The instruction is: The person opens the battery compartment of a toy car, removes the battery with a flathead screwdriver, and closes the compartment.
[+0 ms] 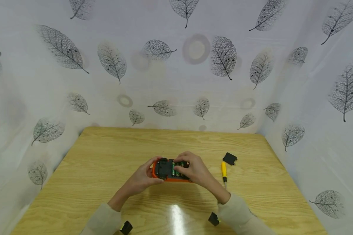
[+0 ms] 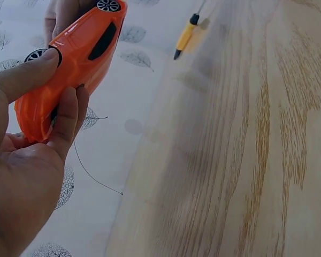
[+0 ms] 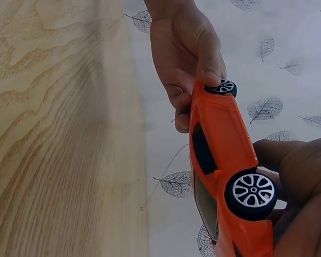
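Observation:
An orange toy car (image 1: pixel 170 180) is held upside down above the table, its black underside up and its battery compartment uncovered. Several green batteries (image 1: pixel 173 172) lie side by side in that compartment. My left hand (image 1: pixel 139 180) grips one end of the car, the thumb by a wheel (image 2: pixel 36 54) in the left wrist view. Over the compartment, my right hand (image 1: pixel 196 169) has its thumb and fingers bent onto a battery, pinching it near its ends. In the right wrist view the car's body hides those fingertips, and a front wheel (image 3: pixel 252 194) shows beside the hand.
To the right on the wooden table (image 1: pixel 111 143) lie a black battery cover (image 1: pixel 230 158) and a screwdriver (image 1: pixel 224 170) with a yellow handle. Two small black objects (image 1: pixel 213 219) show near the forearms. A leaf-patterned sheet (image 1: pixel 164 78) surrounds the table.

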The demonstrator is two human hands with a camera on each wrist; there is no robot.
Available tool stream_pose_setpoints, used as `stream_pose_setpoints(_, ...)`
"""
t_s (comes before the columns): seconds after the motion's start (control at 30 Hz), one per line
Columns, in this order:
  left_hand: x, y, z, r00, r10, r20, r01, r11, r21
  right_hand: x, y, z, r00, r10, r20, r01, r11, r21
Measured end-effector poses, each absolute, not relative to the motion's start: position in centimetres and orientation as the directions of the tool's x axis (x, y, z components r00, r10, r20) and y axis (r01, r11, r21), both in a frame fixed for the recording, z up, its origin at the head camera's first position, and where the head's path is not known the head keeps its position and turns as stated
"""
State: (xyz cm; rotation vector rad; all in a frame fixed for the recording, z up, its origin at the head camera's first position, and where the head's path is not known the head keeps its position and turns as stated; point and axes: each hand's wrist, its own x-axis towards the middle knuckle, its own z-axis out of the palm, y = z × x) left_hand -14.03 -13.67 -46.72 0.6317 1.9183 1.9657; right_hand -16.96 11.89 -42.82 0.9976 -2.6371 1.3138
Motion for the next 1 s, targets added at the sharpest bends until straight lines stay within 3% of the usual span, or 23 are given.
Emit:
stream_pose_setpoints(0.5,-14.18,-13.85,-46.75,-0.86,0.503,0.081,0.066,-0.049,0.997,-16.85,11.45,-42.5,-0.802,-0.467,0.372,-0.557,0.36,-0.749)
stream_pose_setpoints(1.0,-14.21,-13.88,-46.87,-0.858,0.507,0.08,0.066,-0.046,0.997,-16.72,11.6,-42.44,-0.681,-0.582,0.445,-0.675,0.262,-0.69)
